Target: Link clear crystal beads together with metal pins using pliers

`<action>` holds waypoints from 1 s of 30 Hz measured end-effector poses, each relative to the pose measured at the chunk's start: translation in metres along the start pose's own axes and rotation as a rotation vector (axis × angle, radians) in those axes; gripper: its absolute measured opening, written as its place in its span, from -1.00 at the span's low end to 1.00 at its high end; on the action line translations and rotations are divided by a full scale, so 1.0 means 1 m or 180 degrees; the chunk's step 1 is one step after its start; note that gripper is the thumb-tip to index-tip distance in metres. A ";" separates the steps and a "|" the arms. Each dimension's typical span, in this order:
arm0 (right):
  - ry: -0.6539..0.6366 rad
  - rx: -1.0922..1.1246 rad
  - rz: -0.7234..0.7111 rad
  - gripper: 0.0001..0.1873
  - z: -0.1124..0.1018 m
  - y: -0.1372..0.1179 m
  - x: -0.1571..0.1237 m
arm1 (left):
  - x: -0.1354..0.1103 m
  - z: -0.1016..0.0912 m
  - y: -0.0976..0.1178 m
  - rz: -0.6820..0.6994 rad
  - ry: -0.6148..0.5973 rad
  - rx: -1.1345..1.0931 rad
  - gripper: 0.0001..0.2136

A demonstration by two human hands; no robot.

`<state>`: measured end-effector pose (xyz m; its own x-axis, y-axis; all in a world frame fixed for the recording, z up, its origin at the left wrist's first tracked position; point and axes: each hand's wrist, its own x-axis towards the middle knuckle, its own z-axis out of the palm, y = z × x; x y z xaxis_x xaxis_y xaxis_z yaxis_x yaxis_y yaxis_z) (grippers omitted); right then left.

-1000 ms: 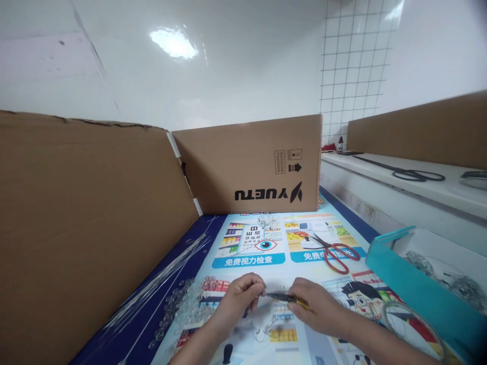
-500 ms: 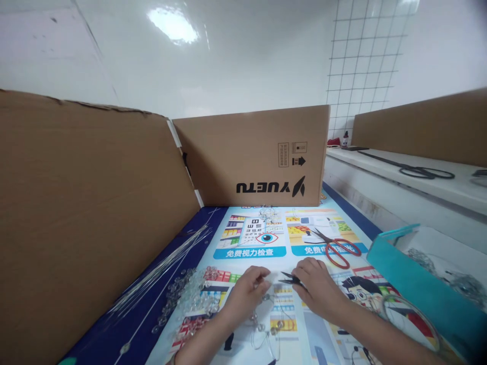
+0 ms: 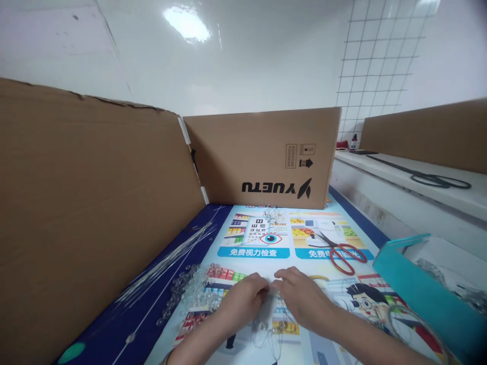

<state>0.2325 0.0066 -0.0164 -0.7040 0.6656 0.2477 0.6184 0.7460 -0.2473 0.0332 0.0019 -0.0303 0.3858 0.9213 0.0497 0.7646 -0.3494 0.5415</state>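
Observation:
My left hand (image 3: 243, 300) and my right hand (image 3: 302, 299) meet fingertip to fingertip low over a printed poster mat (image 3: 251, 251). Both are closed in a pinch on the top of a thin beaded wire (image 3: 266, 322), which hangs blurred between them down onto the mat. The small black snips that my right hand held earlier do not show. A heap of clear beads (image 3: 192, 294) lies just left of my left hand.
Straight wires (image 3: 171, 263) lie on the blue strip by the cardboard wall (image 3: 95, 203). A cardboard box (image 3: 266, 157) closes the back. Red scissors (image 3: 344, 251) lie beyond my right hand. A teal box (image 3: 414, 291) and wire ring (image 3: 418, 324) sit right. Black scissors (image 3: 437, 179) rest on the shelf.
My right hand has moved left until its fingertips meet my left hand's. The black snips it pointed at the left hand have gone out of sight. The camera has tilted slightly.

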 end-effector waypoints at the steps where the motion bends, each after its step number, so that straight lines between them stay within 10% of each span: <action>1: 0.0001 0.0080 0.0081 -0.65 0.001 -0.001 0.004 | 0.000 0.003 -0.001 -0.0016 0.0030 0.0035 -0.81; 20: -0.0686 0.0281 0.0504 -0.79 0.001 0.004 0.004 | -0.005 0.010 0.002 0.0068 0.0080 0.0921 -0.83; 26: -0.0525 0.0412 0.0892 -0.27 -0.005 -0.018 -0.023 | -0.008 -0.002 0.006 0.0167 -0.0124 0.0570 -0.81; 30: -0.0463 0.0222 0.0990 -0.33 0.003 -0.030 -0.028 | -0.013 -0.014 0.010 0.0443 -0.0361 0.0339 -0.78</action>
<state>0.2325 -0.0347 -0.0191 -0.5311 0.8472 0.0155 0.7893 0.5012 -0.3547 0.0282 -0.0114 -0.0142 0.5426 0.8398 0.0197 0.7478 -0.4936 0.4440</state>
